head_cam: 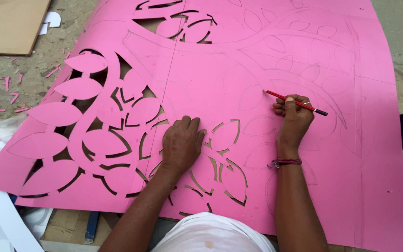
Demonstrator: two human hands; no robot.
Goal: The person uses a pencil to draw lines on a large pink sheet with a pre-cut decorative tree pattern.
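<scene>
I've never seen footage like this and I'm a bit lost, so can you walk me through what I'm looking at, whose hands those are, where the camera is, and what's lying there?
There is one picture, taken by a camera worn on a person's head and looking down, so the two arms reaching in from the bottom are that person's own. No machine is involved. A large pink sheet lies on rough ground, with leaf shapes cut out on its left part and pencilled leaf and branch outlines on the right. The left hand presses flat on the sheet. The right hand holds a red pencil, its tip touching the sheet. Pink offcuts lie at upper left near a brown board.
</scene>
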